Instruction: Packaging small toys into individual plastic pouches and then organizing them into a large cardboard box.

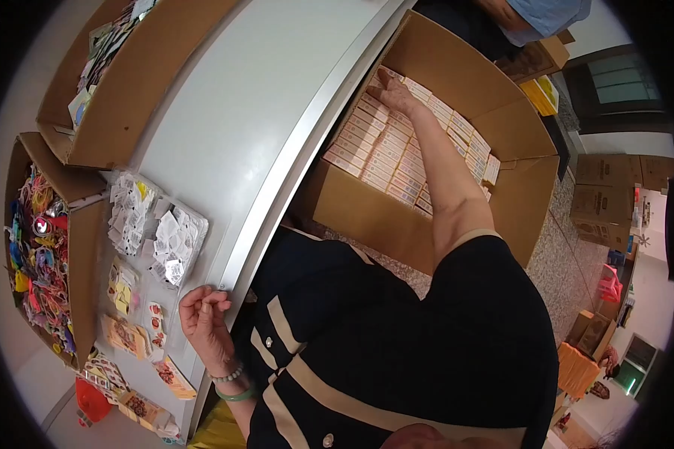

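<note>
My right hand (398, 97) reaches deep into a large open carton (363, 213) on the right. Its fingers are apart and rest at the far left corner of tightly packed rows of small white-and-orange boxes (397, 153). I see nothing lifted in it. Over the table's near edge, my left hand (206, 318) is turned partly palm up, its fingers curled in toward the thumb, with nothing visible in them. It wears a beaded bracelet and a green bangle. Closest to it are clear plastic trays of small white packets (176, 243) and a strip of red-and-white stickers (156, 323).
On the white table (232, 97) stand a carton of flat cards (112, 56) and a carton of colourful trinkets (41, 262). Printed card packs (127, 337) lie near the front. Another person's arm (505, 15) shows beyond the large carton. Stacked cartons (605, 196) stand at right.
</note>
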Demonstrator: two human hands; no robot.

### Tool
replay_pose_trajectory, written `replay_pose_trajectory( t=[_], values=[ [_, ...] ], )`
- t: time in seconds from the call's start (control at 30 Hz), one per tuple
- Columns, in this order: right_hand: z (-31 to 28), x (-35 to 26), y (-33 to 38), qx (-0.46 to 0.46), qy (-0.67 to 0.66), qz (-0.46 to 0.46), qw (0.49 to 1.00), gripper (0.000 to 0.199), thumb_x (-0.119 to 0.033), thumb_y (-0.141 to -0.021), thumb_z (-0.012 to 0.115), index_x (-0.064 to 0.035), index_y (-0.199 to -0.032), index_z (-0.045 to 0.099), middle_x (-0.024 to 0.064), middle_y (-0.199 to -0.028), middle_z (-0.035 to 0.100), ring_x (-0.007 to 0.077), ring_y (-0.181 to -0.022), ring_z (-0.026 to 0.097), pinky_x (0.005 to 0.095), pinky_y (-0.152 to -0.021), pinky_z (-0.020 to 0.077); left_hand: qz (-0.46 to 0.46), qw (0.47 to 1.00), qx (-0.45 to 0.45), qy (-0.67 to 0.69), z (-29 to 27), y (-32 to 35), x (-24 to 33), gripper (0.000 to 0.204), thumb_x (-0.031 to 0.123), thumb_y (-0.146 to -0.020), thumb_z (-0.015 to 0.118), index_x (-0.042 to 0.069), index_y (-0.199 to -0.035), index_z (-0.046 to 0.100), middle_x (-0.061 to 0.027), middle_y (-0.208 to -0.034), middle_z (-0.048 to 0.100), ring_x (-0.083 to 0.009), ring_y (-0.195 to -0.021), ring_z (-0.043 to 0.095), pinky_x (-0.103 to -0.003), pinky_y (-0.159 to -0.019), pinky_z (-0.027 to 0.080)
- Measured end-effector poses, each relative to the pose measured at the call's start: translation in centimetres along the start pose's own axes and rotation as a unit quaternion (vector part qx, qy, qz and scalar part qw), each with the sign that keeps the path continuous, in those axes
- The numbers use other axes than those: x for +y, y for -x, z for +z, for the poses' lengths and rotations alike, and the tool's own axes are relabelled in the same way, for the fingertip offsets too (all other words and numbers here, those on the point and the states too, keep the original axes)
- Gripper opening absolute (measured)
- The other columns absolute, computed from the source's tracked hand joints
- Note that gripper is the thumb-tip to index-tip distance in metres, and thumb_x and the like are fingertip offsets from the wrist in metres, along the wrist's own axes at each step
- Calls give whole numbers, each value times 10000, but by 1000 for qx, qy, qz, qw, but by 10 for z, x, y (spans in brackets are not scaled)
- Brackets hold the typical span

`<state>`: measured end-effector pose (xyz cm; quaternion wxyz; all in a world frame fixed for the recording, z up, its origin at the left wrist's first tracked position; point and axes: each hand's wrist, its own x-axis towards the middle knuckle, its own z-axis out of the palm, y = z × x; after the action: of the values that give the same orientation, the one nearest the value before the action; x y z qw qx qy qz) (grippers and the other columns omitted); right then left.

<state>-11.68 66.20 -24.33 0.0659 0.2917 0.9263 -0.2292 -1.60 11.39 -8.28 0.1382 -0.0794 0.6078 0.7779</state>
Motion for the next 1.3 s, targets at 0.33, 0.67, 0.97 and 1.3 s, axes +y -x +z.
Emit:
replay_pose_trajectory(
  t=[0.33,0.67,0.97,1.3],
  values=[
    [0,0,1,-3,-32,-34,999,635,-477,-880,469,-74,-1364,381,179,-1358,440,334,-1251,421,367,-1031,346,9,1000,2,-4,2,-1,0,201,77,-905,537,-6,-1085,505,-120,-1013,574,-175,-857,620,-259,-757,520],
    [26,7,-36,122,-60,-26,990,344,-294,-799,582,-103,-1085,581,179,-1055,622,373,-953,590,451,-808,484,21,998,-32,-48,-2,-4,-3,204,77,-899,550,-14,-1076,506,-129,-999,581,-184,-855,616,-265,-764,513],
    [21,-32,11,255,92,-48,961,449,-353,-880,498,-111,-1256,462,153,-1166,582,338,-1097,521,492,-934,383,23,999,-27,-28,-12,-5,-5,207,62,-913,526,-12,-1105,510,-119,-1035,553,-183,-901,596,-240,-784,524],
    [33,26,59,298,-500,77,809,404,-188,-869,546,10,-1220,527,156,-1248,546,233,-1201,476,299,-1014,340,27,999,20,-24,-3,1,-2,156,31,-913,502,-10,-1063,505,-131,-998,572,-171,-836,620,-253,-738,531]
  ],
)
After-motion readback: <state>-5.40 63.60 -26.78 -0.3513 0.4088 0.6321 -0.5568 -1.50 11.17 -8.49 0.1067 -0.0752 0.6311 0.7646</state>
